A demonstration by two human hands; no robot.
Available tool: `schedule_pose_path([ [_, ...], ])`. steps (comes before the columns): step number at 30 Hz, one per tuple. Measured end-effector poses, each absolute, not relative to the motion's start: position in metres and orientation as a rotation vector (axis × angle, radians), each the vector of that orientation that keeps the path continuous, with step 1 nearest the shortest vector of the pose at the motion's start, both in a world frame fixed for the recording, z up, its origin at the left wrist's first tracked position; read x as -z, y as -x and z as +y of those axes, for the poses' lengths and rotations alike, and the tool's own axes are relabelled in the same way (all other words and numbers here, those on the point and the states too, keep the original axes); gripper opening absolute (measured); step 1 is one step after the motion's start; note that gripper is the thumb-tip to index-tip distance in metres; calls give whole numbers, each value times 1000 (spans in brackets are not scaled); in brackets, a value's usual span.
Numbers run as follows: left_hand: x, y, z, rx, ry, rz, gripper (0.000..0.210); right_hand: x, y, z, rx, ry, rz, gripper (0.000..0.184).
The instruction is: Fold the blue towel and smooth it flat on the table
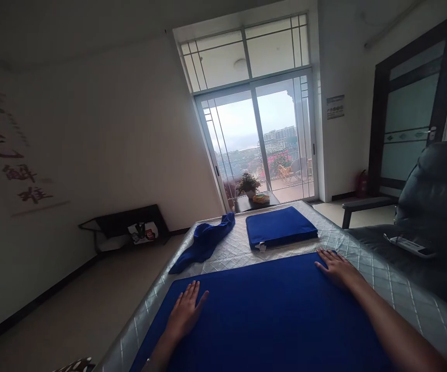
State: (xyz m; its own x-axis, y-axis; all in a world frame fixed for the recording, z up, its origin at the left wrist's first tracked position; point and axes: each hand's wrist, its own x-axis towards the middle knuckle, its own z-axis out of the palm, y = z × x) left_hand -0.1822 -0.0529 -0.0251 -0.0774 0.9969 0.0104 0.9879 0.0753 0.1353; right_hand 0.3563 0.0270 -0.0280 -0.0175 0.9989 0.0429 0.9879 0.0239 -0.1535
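Note:
A large blue cloth [262,315] lies spread flat over the near part of a silvery quilted mattress [397,289]. On the cloth's far left part rests my left hand [185,310], palm down with its fingers stretched out. At the far right corner my right hand [335,267] lies flat on the cloth, fingers spread. Beyond it sits a neatly folded blue cloth stack [279,227] with a small white tag on its near edge. To the left of the stack, a crumpled blue cloth [207,240] trails toward the mattress edge.
A dark armchair [432,206] with a remote-like white device [411,245] on its seat stands at right. Past the mattress, a small table [244,205] bears a potted plant [248,185] before sliding glass doors [262,134]. A low black rack [126,227] stands by the left wall.

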Motion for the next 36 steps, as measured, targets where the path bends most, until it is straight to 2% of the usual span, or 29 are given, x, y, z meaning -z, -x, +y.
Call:
schedule_pose_path([
  [7,41,260,-51,-244,-1923,2405,78,27,-357,30,-124,2152,-2176,78],
  [14,41,263,-54,-244,-1853,2466,79,34,-364,35,-124,2121,-2169,80],
  [20,39,263,-60,-90,-2127,2389,62,29,-362,32,-137,2138,-2193,81],
  [24,28,259,-54,-61,-1973,2498,73,26,-359,30,-141,2144,-2182,80],
  [28,11,204,-39,-200,-1978,2581,82,28,-357,30,-152,2150,-2151,78],
  [33,9,76,-18,-289,-2439,2018,70,27,-356,29,-129,2156,-2164,76],
  [36,17,26,-7,-246,-2435,1874,70,24,-354,26,-128,2160,-2188,76],
])
